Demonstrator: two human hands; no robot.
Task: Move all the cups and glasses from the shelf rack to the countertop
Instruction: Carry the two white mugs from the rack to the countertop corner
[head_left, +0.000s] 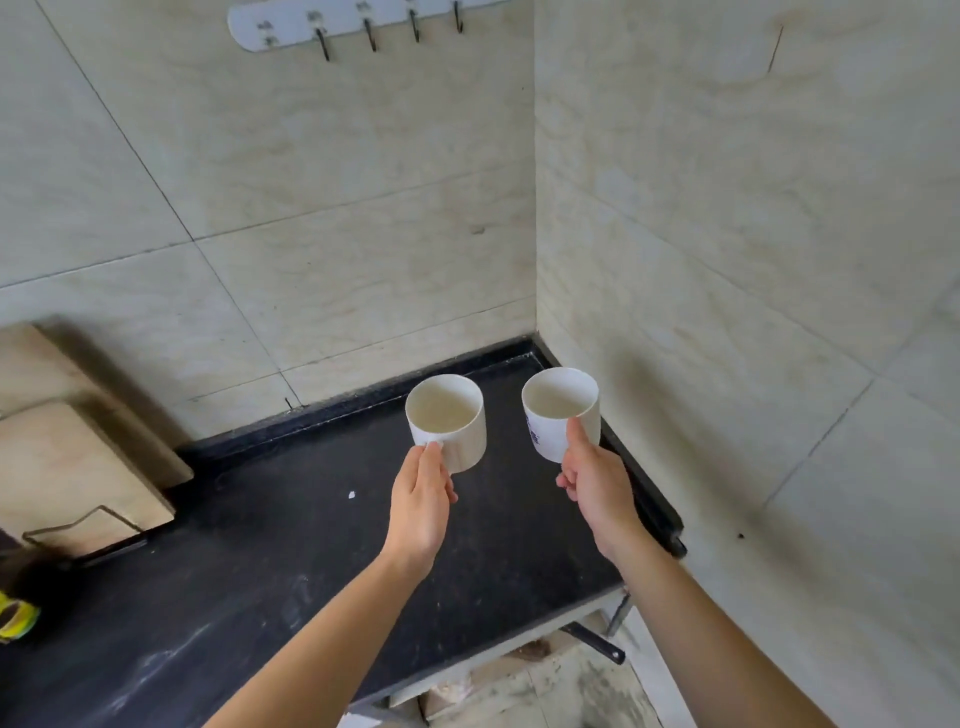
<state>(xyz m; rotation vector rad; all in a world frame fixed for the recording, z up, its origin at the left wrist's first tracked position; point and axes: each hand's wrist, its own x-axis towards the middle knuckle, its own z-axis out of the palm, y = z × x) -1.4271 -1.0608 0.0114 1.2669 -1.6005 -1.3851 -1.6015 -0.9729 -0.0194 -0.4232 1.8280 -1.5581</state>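
Observation:
Two white cups are held above the black countertop (260, 545) near its back right corner. My left hand (421, 504) grips the plain white cup (457, 431) by its near side, thumb on the wall. My right hand (597, 488) holds the white cup with a blue print (556, 415), thumb on its rim side. Both cups are upright, look empty, and sit side by side, apart from each other. Whether their bases touch the countertop I cannot tell. The shelf rack is out of view.
Wooden cutting boards (62, 447) lean in a wire holder at the left. A yellow-green object (15, 618) lies at the left edge. A hook rail (363, 21) hangs on the tiled wall. The right wall stands close beside the right cup. A dark handle (597, 644) sticks out below the counter edge.

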